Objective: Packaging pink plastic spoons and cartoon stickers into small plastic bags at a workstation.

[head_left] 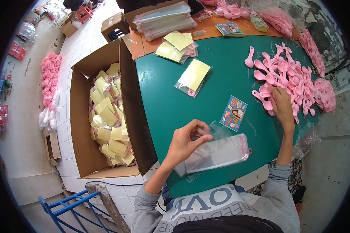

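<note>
My left hand (188,141) pinches a clear plastic bag (218,135), held just above a stack of flat clear bags (221,153) at the table's near edge. To the right, my right hand (282,106) is at the near-left side of a heap of pink measuring spoons (286,73). Its fingers are curled down on a pink spoon (268,105), and the fingertips are partly hidden. A blue printed card (233,113) lies between my hands. Farther off rests a filled bag with a yellow card (194,75), a pink handle end showing at its bottom.
Left of the green table (159,105) stands an open cardboard box (81,128) full of packed yellow-card bags. More filled bags (177,46), a pile of printed cards (228,29) and bundled clear bags (165,19) lie at the back. A blue metal frame (72,207) stands lower left.
</note>
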`<state>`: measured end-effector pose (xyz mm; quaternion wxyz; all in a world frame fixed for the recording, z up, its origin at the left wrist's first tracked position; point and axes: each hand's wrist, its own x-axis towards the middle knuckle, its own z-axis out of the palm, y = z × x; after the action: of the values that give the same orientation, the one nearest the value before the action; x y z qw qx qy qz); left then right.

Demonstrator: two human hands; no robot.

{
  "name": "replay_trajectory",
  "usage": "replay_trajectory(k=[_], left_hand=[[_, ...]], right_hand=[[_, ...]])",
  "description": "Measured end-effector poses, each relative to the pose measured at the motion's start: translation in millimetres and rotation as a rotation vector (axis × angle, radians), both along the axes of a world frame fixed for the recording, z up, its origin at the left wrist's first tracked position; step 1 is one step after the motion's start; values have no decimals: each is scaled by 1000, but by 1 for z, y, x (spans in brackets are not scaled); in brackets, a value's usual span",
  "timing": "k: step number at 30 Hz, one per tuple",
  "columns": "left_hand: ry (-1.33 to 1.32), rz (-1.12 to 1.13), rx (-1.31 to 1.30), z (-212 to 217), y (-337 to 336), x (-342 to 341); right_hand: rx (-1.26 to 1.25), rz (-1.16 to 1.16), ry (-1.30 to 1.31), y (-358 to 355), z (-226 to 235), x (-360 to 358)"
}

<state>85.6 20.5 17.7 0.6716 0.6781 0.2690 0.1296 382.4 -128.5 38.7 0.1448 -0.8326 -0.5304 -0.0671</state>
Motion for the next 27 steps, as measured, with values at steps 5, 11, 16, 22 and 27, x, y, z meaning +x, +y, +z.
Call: replay_trajectory(k=[5,11,16,22,27], left_hand=[[-1,-40,0,-3,-1,0],[-26,15,200,-7,-7,1],[-49,22,-24,1,-4,1],[-37,25,-206,0,-3,-1],[-56,41,-149,-3,-3,-3]], right_hand=[[49,-35,-24,2,-2,2],[393,122,500,14,38,-76],[498,131,1034,30,33,-119],[711,137,1071,40,24,-139],[675,141,1016,39,26,-143]])
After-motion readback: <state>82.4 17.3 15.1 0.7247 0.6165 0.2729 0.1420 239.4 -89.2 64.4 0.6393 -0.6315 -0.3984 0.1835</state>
